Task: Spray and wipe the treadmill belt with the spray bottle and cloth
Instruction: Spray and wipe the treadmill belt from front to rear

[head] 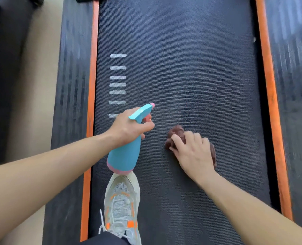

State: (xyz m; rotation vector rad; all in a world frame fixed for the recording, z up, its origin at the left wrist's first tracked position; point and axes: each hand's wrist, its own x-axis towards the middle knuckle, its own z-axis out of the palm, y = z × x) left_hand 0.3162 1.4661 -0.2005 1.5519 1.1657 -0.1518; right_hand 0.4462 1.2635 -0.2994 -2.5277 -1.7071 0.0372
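The black textured treadmill belt [190, 59] fills the middle of the head view. My left hand [129, 127] grips the neck of a teal spray bottle [124, 156] with a pink base and pink nozzle tip, held above the belt's left side, a finger on the trigger and the nozzle aimed forward. My right hand [190, 151] holds a bunched dark brown cloth [176, 132] down on the belt near its middle, fingers curled over it. Most of the cloth lies hidden under that hand.
Orange strips [91, 76] [270, 85] run along both belt edges, with black ribbed side rails [70, 85] outside them. White dash marks [118, 77] line the belt's left part. My grey and orange sneaker [121, 204] stands on the belt below the bottle. Beige floor [38, 85] lies at left.
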